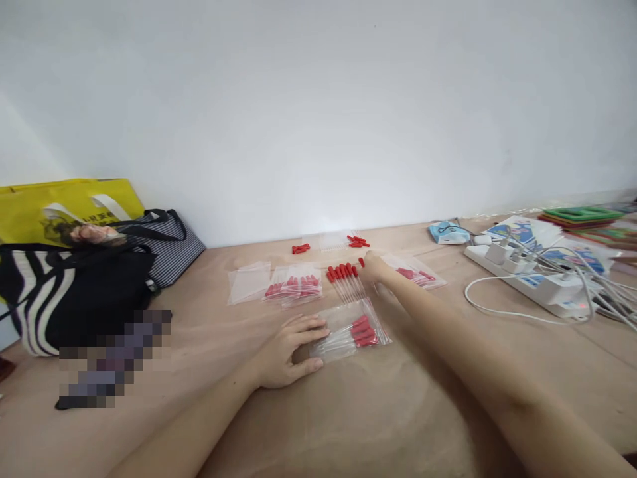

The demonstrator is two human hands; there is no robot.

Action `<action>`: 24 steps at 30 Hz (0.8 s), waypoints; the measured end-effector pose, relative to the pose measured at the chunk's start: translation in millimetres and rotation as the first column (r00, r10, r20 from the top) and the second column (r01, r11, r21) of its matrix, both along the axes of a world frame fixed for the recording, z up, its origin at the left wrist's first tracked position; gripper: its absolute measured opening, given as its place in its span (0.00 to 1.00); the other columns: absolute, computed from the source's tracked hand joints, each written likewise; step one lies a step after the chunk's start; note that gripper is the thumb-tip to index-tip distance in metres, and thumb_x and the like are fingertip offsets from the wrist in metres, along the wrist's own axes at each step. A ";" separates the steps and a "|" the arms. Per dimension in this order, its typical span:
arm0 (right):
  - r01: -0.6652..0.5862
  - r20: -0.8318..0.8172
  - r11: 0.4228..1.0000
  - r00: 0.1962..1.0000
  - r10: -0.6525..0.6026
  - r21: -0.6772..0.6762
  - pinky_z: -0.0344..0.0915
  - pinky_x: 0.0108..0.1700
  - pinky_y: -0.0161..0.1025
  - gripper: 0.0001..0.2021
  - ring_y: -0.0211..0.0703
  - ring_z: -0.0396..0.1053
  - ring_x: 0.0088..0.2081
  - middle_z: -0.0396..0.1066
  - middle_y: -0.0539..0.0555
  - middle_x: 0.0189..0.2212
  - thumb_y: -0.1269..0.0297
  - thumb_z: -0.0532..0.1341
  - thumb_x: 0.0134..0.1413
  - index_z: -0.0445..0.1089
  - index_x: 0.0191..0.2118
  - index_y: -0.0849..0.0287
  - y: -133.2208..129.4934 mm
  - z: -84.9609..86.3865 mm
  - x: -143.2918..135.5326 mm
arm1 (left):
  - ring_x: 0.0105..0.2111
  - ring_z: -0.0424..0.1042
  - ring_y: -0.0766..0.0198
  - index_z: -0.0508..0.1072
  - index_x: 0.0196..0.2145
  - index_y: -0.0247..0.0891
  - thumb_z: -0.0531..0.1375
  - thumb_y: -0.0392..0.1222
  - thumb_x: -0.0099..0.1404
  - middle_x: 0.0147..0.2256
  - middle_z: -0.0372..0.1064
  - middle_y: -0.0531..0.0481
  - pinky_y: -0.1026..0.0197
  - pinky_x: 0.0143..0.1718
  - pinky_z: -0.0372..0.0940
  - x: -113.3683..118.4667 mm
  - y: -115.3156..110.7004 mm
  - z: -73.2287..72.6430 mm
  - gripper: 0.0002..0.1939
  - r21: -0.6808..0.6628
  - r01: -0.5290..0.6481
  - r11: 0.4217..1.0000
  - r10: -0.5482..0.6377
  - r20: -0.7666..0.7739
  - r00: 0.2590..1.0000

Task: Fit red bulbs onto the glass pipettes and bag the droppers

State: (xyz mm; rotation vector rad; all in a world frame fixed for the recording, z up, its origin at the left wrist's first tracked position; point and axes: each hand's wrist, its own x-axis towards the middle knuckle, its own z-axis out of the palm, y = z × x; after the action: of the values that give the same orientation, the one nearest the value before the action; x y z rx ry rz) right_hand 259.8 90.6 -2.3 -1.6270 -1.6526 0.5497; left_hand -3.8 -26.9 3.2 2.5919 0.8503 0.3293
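My left hand (286,348) lies flat on the table, fingers and thumb apart, at the left edge of a clear plastic bag (333,315). Inside that bag are several droppers (362,330) with red rubber bulbs and thin clear stems. Beyond it, a row of loose red-bulbed droppers (342,272) fans out side by side. My right hand (377,269) reaches to the right end of this row, its fingers closed at a red-bulbed dropper (361,262). Only the bulb shows there; most of the fingertips are hidden.
Behind the row lie red bulbs (300,249) and more droppers (358,241). Filled bags (293,285) and flat clear bags (249,282) are at left, another bag (432,275) at right. A power strip (527,279) with cables stands right; cloth bags (89,299) crowd the left.
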 end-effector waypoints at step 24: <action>-0.061 -0.787 0.997 0.616 -0.005 -0.054 0.61 0.21 0.34 0.13 0.33 0.62 0.17 0.63 0.43 0.20 0.58 0.57 0.44 0.51 0.33 0.54 -108.8 -25.8 -5.6 | 0.56 0.50 0.53 0.52 0.57 0.42 0.54 0.51 0.59 0.57 0.51 0.47 0.49 0.56 0.49 -1.4 0.6 -2.9 0.30 0.014 -0.051 0.999 0.051 -0.041 0.998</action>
State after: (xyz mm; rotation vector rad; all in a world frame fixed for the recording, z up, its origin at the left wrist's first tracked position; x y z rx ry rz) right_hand 254.2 -18.2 -28.1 -1.1183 -0.9749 1.1657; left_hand -5.2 -26.4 0.3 2.6009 0.9328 0.2974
